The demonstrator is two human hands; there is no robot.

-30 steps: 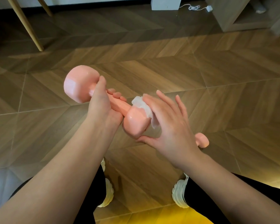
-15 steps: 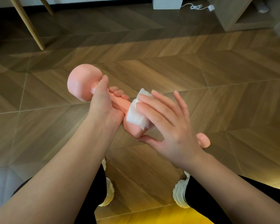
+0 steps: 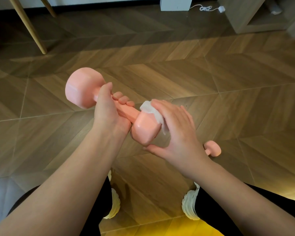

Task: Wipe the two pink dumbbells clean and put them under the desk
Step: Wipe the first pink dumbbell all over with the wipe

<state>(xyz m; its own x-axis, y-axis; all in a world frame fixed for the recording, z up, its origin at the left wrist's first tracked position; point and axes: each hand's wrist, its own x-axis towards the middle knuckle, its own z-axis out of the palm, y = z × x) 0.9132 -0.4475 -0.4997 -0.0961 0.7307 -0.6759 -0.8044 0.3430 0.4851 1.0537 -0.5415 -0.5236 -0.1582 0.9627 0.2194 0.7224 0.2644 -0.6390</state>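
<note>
1. At the far left a slim, pale wooden leg (image 3: 26, 26) slants down to the herringbone wood-grain floor (image 3: 160, 79), whose planks carry a dull sheen.
2. The left hand (image 3: 107, 108) grips the handle of a smooth, glossy pink dumbbell (image 3: 83, 87). Its fingers curl right round the bar with their tips showing on the far side, and the thumb lies along the top toward the far head.
3. This dumbbell is held in the air above the floor, slanting from upper left to lower right. Its heads are chunky rounded blocks with flat end faces. One juts out beyond the left hand, up and to the left. The other sits just right of the fist, nearer the person.
4. A thin, crumpled white wipe (image 3: 152, 111) lies over the upper right side of the near head.
5. The right hand (image 3: 175, 132) presses the wipe against that head with straight fingers laid flat and close together. The thumb is spread wide beneath the head, so the hold is flat and open rather than a clasp.
6. Under the forearms, two white shoes (image 3: 189, 208) with ribbed soles stand on the floor.
7. Just beyond the right wrist, a second pink dumbbell (image 3: 213, 148) lies on the floor. Only one rounded head and a stub of handle show past the hand.
8. At the top right a thin white cable (image 3: 206, 8) lies coiled beside a pale wooden cabinet (image 3: 242, 16).
</note>
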